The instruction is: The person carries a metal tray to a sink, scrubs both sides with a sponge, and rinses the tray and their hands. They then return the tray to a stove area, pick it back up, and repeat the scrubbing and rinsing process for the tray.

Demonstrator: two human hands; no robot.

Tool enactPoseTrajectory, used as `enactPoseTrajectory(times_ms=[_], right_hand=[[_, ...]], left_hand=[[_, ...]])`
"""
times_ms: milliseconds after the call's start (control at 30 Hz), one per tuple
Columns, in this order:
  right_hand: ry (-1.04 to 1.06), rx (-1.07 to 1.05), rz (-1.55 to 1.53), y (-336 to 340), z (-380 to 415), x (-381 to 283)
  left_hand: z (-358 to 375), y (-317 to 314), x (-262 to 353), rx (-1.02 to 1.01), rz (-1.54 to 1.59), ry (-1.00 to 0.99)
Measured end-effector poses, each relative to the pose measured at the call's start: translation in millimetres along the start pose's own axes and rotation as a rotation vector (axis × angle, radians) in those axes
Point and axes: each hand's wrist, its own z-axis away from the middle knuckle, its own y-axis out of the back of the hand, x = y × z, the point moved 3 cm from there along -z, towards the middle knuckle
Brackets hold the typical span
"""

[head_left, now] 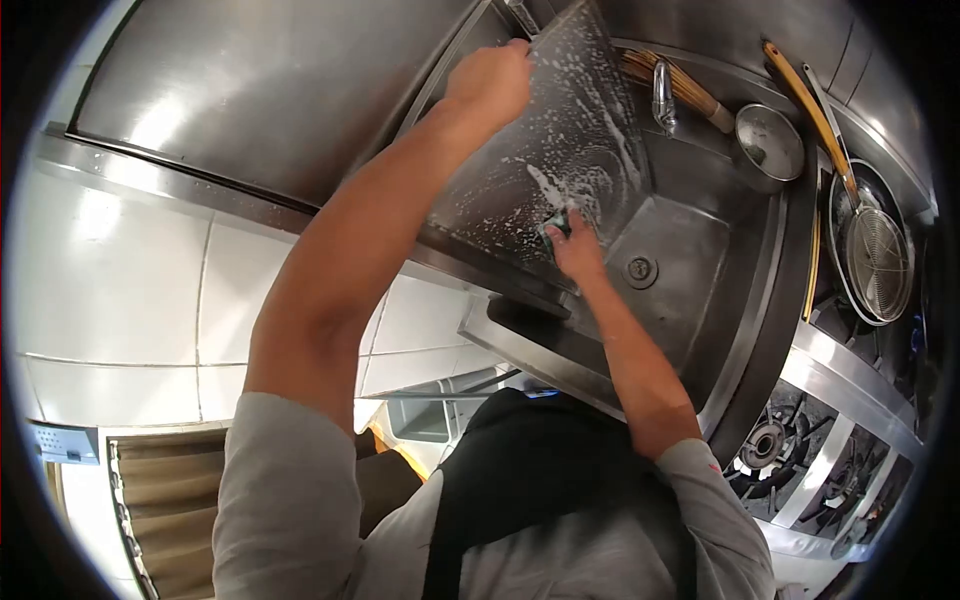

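Observation:
A large flat metal sheet (585, 110), streaked with white suds, stands tilted over the left side of the sink (690, 215). At its upper left edge, my left hand (490, 85) is closed around the rim. My right hand (578, 250) presses a green scrubbing pad (555, 226) against the lower part of the sheet, where the foam is thickest. The fingers of that hand partly cover the pad.
A faucet (664, 95) juts over the sink, beside a bamboo brush (685, 90) and a metal pot (768, 145). On the right are a wire strainer (880, 262) and a gas burner (765, 443). A steel counter (260, 90) adjoins on the left.

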Motion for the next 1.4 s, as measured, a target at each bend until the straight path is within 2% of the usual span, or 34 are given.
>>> enactPoseTrajectory(times_ms=[267, 367, 467, 533, 567, 667, 700, 733, 800, 833, 933, 967, 1033, 1067, 1100, 1200, 1233, 1300, 1367, 1400], right_hand=[[-0.012, -0.077, -0.083, -11.3, -20.1, -0.4], [0.081, -0.088, -0.057, -18.9, -25.3, 8.0], [0.122, -0.122, -0.028, -24.8, -25.7, 5.0], [0.095, -0.185, 0.004, -22.1, -24.3, -3.7], [0.064, -0.253, 0.058, -15.1, -21.4, -12.7], [0.14, -0.299, 0.157, -16.0, -41.3, 24.0], [0.023, -0.329, 0.092, 22.1, -22.3, 4.0], [0.021, -0.197, 0.053, 43.3, -15.5, 5.2], [0.028, 0.077, -0.008, 86.7, -4.4, 13.6], [0.129, 0.269, 0.008, 114.7, -0.9, 11.9], [0.257, 0.592, 0.154, 229.0, 4.3, -29.1], [0.29, 0.678, 0.221, 263.3, 0.2, -39.0], [0.213, 0.818, 0.491, 313.4, -8.1, -57.9], [0.271, 0.87, 0.624, 338.3, -32.7, -40.2], [0.162, 0.807, 0.574, 352.8, -32.8, -51.3], [0.07, 0.81, 0.806, 374.2, -67.3, -23.1], [0.138, 0.872, 0.821, 368.1, -66.4, -29.1], [0.28, 0.849, 0.79, 341.6, -59.9, -49.0], [0.382, 0.775, 0.737, 310.3, -60.8, -48.5], [0.287, 0.666, 0.69, 294.4, -73.6, -33.8]], left_hand=[[7.0, 10.5, -13.0, -0.129, -0.184, 0.131], [26.1, 28.8, 7.7, 0.166, -0.224, -0.041], [57.5, 52.1, 32.7, 0.184, -0.012, -0.081], [87.2, 37.0, 38.9, 0.172, 0.199, -0.048], [101.6, 24.6, 41.4, 0.11, 0.32, 0.018], [140.3, -35.9, 43.0, 0.004, 0.715, 0.24], [149.9, -69.4, 35.9, 0.001, 0.794, 0.287], [155.8, -103.2, 27.6, -0.009, 0.878, 0.331], [162.1, -161.9, 20.7, -0.188, 1.42, 0.708], [160.9, -184.0, 27.5, -0.307, 1.672, 0.907], [133.6, -214.4, 52.1, -0.33, 2.349, 1.344], [125.3, -224.1, 57.3, -0.248, 2.645, 1.311], [108.3, -227.3, 57.4, -0.027, 2.878, 1.327], [102.8, -229.5, 54.3, 0.108, 2.984, 1.336], [98.9, -236.1, 49.4, 0.21, 3.027, 1.217], [97.3, -241.3, 43.7, 0.31, 3.03, 1.301], [97.0, -243.3, 42.5, 0.299, 3.03, 1.279], [100.6, -249.3, 41.3, 0.278, 3.035, 1.233], [101.9, -244.2, 47.2, 0.319, 2.892, 1.194], [101.3, -243.2, 45.0, 0.34, 2.814, 1.177]])
